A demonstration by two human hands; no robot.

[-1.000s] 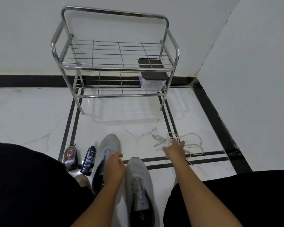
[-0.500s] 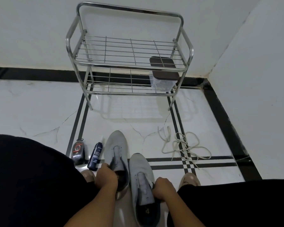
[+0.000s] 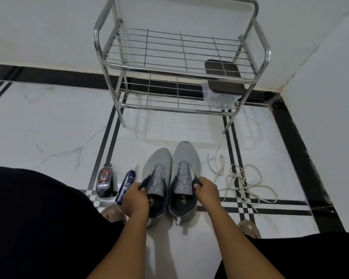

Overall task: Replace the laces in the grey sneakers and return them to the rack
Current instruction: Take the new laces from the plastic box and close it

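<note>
Two unlaced grey mesh sneakers are set side by side on the white marble floor (image 3: 48, 121): the left sneaker (image 3: 156, 174) is pinched at its collar by the left hand (image 3: 134, 199), the right sneaker (image 3: 184, 174) likewise by the right hand (image 3: 207, 193). Loose cream laces (image 3: 244, 184) are tangled just right. Beyond, a chrome wire rack (image 3: 179, 57) is seen; a dark spray bottle (image 3: 126, 186) and black polish applicator (image 3: 105, 182) are laid left.

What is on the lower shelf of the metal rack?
On the right end of the rack's lower shelf stands a clear container with a dark brown lid. Its contents cannot be made out. The rest of that shelf shows only bare wire.
</note>
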